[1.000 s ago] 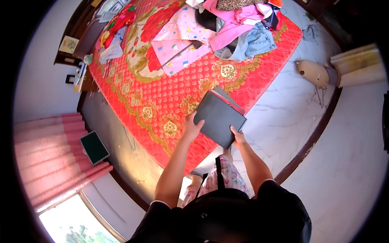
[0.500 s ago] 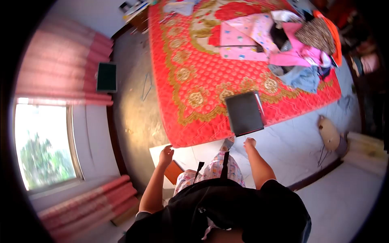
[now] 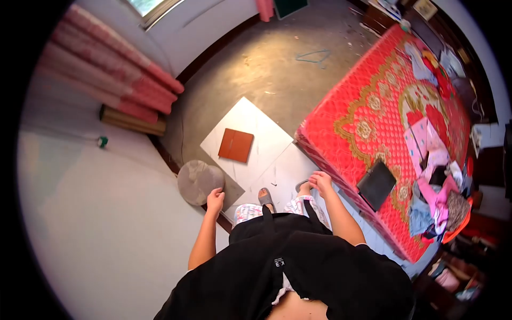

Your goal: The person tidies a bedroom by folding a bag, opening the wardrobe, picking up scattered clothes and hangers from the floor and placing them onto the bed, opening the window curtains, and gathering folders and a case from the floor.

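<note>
My left hand hangs beside the round grey stool, its fingers loosely bent and nothing visible in them. Whether it touches the stool's edge I cannot tell. Out in front of my body is my right hand, fingers loosely apart and empty, near the side of the bed. A reddish-brown, book-like flat item lies on the white floor tiles ahead of my feet. On the bed's near edge rests a black folder-like item.
The bed with a red patterned cover stands at right, with a pile of clothes on it. A blue hanger lies on the grey floor. Pink curtains and a rolled brown item line the left wall.
My view and body have turned left, so the bed has shifted to the right side. The brown flat item and the stool now show fully. Both hands stay empty.
</note>
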`<state>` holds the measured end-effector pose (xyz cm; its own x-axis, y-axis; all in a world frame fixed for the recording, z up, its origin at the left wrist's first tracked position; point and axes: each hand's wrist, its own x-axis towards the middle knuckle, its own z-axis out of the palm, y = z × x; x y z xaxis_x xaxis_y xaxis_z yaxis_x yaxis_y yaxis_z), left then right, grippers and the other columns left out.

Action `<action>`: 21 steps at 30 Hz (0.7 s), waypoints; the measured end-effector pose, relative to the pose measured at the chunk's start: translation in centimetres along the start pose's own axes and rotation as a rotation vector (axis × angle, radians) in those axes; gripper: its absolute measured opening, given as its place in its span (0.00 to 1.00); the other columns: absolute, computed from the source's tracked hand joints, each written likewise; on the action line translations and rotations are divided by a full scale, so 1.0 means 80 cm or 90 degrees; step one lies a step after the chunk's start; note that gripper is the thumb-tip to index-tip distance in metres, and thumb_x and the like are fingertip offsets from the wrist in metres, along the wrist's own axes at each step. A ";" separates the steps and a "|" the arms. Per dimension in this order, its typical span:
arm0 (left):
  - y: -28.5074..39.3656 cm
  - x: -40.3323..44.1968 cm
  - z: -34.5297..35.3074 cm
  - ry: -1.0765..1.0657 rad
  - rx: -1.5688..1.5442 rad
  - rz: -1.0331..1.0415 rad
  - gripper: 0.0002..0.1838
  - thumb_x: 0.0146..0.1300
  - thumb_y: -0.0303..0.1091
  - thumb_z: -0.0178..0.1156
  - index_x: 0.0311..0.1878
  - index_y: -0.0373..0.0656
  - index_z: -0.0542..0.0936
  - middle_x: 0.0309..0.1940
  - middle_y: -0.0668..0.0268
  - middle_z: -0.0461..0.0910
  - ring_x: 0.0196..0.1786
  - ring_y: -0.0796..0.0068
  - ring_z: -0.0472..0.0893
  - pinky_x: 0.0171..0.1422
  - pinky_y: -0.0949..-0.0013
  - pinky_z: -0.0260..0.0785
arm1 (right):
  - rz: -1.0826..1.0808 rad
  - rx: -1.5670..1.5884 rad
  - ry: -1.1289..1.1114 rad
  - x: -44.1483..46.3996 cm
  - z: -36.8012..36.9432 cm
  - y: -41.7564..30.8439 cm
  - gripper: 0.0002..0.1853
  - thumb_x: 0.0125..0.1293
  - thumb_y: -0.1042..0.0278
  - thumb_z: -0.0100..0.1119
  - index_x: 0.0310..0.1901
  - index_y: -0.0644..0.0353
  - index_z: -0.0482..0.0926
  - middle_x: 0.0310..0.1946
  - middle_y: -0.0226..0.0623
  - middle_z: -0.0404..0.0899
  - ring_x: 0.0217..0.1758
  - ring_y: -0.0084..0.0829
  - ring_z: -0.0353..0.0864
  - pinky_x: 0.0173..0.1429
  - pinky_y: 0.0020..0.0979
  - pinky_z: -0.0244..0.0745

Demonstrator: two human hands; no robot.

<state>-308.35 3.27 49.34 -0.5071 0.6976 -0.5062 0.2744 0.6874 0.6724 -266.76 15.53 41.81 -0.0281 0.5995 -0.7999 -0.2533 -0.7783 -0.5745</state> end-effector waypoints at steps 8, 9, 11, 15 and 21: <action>-0.101 -0.007 -0.041 0.075 -0.153 -0.164 0.18 0.54 0.31 0.58 0.49 0.36 0.76 0.38 0.61 0.79 0.39 0.74 0.77 0.45 0.73 0.69 | -0.012 -0.129 -0.082 -0.019 0.128 -0.042 0.15 0.60 0.72 0.55 0.48 0.62 0.71 0.38 0.37 0.77 0.39 0.29 0.80 0.37 0.26 0.77; -0.091 -0.001 -0.037 0.077 -0.155 -0.166 0.18 0.54 0.31 0.58 0.49 0.36 0.76 0.38 0.61 0.79 0.39 0.74 0.77 0.45 0.73 0.69 | -0.019 -0.116 -0.048 -0.014 0.124 -0.047 0.14 0.58 0.74 0.56 0.47 0.62 0.71 0.35 0.35 0.78 0.36 0.27 0.80 0.35 0.26 0.75; -0.065 0.013 -0.032 0.049 -0.155 -0.123 0.19 0.54 0.31 0.59 0.50 0.36 0.76 0.40 0.59 0.79 0.41 0.73 0.77 0.46 0.72 0.69 | -0.016 -0.096 -0.018 -0.002 0.111 -0.058 0.15 0.59 0.74 0.54 0.48 0.61 0.71 0.37 0.36 0.78 0.38 0.28 0.80 0.37 0.27 0.76; -0.008 0.031 -0.027 0.056 -0.141 -0.113 0.19 0.55 0.31 0.59 0.51 0.37 0.75 0.41 0.58 0.79 0.42 0.72 0.78 0.48 0.71 0.69 | -0.003 -0.062 0.013 0.027 0.076 -0.073 0.14 0.59 0.73 0.53 0.48 0.59 0.71 0.38 0.37 0.78 0.38 0.29 0.79 0.39 0.30 0.76; 0.042 0.043 -0.027 0.068 -0.083 -0.069 0.20 0.55 0.31 0.59 0.52 0.37 0.74 0.42 0.57 0.79 0.44 0.70 0.78 0.50 0.70 0.69 | 0.050 -0.063 0.037 0.091 0.071 -0.075 0.15 0.58 0.74 0.52 0.49 0.57 0.71 0.35 0.34 0.79 0.34 0.27 0.79 0.35 0.29 0.76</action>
<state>-310.98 7.53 51.00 -0.6136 0.5909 -0.5238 0.1088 0.7203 0.6851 -270.90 25.63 40.40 0.0131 0.5270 -0.8498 -0.1557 -0.8384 -0.5223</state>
